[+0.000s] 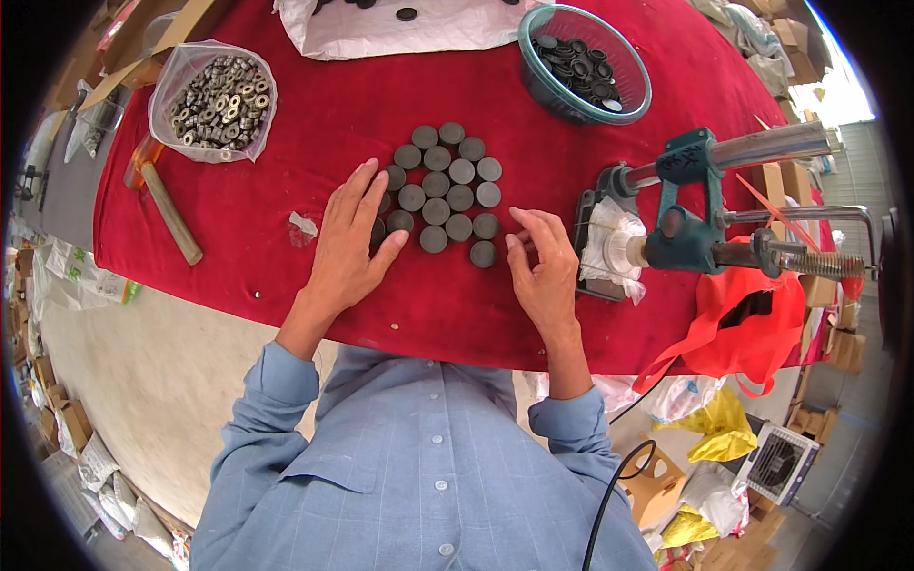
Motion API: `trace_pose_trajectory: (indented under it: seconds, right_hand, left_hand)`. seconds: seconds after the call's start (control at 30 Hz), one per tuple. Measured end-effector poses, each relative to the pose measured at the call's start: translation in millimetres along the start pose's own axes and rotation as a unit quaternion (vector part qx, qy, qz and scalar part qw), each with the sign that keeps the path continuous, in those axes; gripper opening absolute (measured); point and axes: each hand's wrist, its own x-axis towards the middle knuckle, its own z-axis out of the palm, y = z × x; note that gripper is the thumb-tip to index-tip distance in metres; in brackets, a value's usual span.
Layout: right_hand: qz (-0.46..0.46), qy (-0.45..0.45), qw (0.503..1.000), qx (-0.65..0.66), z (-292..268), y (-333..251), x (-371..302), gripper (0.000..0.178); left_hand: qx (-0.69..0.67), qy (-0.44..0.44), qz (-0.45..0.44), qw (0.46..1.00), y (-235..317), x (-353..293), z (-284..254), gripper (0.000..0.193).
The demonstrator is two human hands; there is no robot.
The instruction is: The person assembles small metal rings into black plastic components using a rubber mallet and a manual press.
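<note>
Several round dark-grey discs (435,184) lie flat in a close cluster on the red cloth of the table (314,105). At the cluster's left edge is my left hand (350,238), fingers stretched out and thumb apart, partly covering a few discs; it seems to touch them but grips nothing visible. Across from it, my right hand (545,262) hovers or rests just right of the cluster, its fingers loosely curved with thumb and forefinger apart. Nothing shows between those fingers. The nearest disc (483,254) to it sits at the cluster's lower right.
A clear bag of metal rings (224,105) stands at the far left, near a wooden-handled hammer (171,214). A teal bowl (636,105) holds black caps at the back. To the right stands a green hand press (685,214), beside a red strap bag (733,328).
</note>
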Motion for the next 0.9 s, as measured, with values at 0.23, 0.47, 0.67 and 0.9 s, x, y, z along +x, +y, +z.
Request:
trace_pose_trajectory:
  seconds: [0.23,0.47,0.67,0.9]
  right_hand:
    - [-0.086,0.024,0.995,-0.035,10.2,-14.4,-9.8,0.033]
    - [-0.069,0.030,0.994,-0.079,15.8,-3.2,-32.5,0.045]
    - [-0.096,0.002,0.984,-0.150,20.9,1.6,-27.7,0.059]
    - [-0.132,0.020,0.963,-0.232,25.5,6.4,-30.3,0.058]
  left_hand:
    - [-0.007,0.030,0.026,0.999,25.2,-36.8,0.0,0.067]
    - [-0.054,0.001,0.069,0.996,56.9,-50.0,12.3,0.065]
    - [-0.060,0.008,0.078,0.995,57.6,-54.5,22.4,0.062]
    - [-0.063,0.025,0.082,0.994,58.4,-54.0,22.3,0.059]
